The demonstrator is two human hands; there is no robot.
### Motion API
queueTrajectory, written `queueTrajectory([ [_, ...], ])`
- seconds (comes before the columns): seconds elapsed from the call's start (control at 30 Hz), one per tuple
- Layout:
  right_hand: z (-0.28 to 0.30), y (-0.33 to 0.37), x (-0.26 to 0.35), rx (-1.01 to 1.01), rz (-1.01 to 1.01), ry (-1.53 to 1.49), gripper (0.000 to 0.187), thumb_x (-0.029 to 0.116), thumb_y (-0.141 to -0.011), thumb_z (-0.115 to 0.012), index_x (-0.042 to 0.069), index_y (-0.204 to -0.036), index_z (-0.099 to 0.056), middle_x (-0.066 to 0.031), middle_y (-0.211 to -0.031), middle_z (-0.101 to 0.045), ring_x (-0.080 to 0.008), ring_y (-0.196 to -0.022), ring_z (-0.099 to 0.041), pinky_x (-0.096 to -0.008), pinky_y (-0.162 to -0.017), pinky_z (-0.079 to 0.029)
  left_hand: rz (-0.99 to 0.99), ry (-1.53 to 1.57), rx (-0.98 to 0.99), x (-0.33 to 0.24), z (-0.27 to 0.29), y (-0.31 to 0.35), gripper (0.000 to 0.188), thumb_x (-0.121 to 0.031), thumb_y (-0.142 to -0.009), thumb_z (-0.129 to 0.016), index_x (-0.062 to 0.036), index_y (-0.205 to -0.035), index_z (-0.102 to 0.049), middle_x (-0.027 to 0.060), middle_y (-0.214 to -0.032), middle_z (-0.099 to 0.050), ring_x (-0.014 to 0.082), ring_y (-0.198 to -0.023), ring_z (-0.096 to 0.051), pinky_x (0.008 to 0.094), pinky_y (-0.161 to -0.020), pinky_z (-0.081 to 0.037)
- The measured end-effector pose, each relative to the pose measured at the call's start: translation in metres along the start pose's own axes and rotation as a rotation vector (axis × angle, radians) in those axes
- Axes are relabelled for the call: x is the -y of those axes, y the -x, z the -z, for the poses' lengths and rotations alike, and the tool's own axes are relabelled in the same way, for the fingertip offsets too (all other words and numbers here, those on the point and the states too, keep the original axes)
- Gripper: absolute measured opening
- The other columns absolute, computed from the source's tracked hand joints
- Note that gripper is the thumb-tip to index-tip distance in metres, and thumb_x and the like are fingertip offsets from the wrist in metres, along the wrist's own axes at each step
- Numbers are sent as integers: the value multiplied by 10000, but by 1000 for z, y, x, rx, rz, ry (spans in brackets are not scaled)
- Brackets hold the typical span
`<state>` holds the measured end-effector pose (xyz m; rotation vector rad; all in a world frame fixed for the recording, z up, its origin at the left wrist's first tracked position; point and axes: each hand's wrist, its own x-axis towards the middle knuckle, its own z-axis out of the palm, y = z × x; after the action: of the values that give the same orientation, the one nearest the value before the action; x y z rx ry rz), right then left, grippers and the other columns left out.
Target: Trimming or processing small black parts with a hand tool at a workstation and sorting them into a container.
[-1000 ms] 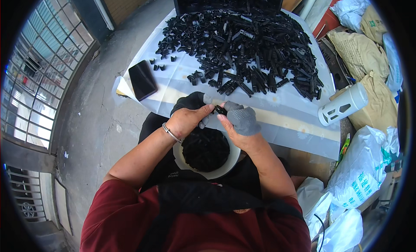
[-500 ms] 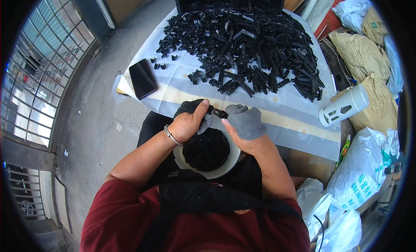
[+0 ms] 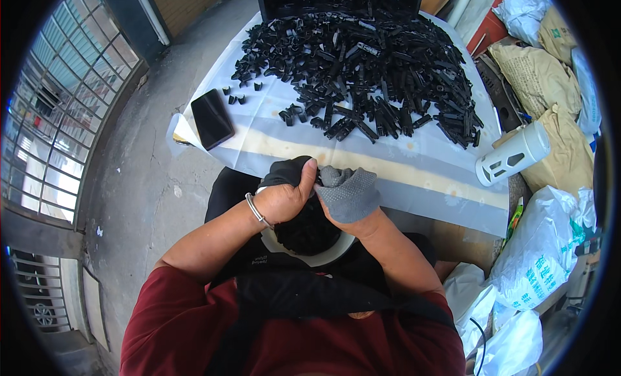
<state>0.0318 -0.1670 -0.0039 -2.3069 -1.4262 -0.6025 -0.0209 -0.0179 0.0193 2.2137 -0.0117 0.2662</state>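
My left hand (image 3: pixel 286 192), in a dark partial glove with the thumb bare, is closed above my lap. My right hand (image 3: pixel 350 189), in a grey dotted glove, is closed against it. Between them sits a small black plastic part (image 3: pixel 317 178). Fingers cover most of it, so its full shape is hidden. Below my hands a pale round bowl (image 3: pixel 341 248) rests on my lap, partly covered by them. Black pieces (image 3: pixel 308 233) fill it, too dark to tell apart.
Ahead, a cloth-covered table (image 3: pixel 414 172) bears a heap of black plastic parts (image 3: pixel 362 65) spilling from a black bin (image 3: pixel 343 2). A dark phone-like slab (image 3: pixel 212 118) lies at its left. On the right stand a white cylinder (image 3: pixel 514 154) and stuffed sacks (image 3: pixel 540 246).
My right hand has moved left and turned inward, closing the gap to my left hand. The black part, which showed between them before, is now mostly covered.
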Motion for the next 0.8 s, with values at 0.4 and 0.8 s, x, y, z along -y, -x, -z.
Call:
queueTrajectory([
  [0.4, 1, -23, -75, -65, -328, 372, 196, 187, -773, -587, 37, -899, -597, -160, -739, -599, -302, -684, -594, -403, -622, -479, -214, -652, -94, 48, -7, -76, 221, -138, -810, -453, -78, -956, -608, 155, -880, -620, 310, -777, -610, 401, -695, -477],
  [0.8, 5, 4, -80, -36, -291, 160, 241, 134, -837, -498, 23, -1041, -561, -162, -804, -597, -288, -704, -609, -399, -596, -475, -318, -594, -233, 55, 1, -59, 203, -65, -760, -492, -68, -926, -608, 151, -804, -613, 324, -707, -596, 401, -627, -485],
])
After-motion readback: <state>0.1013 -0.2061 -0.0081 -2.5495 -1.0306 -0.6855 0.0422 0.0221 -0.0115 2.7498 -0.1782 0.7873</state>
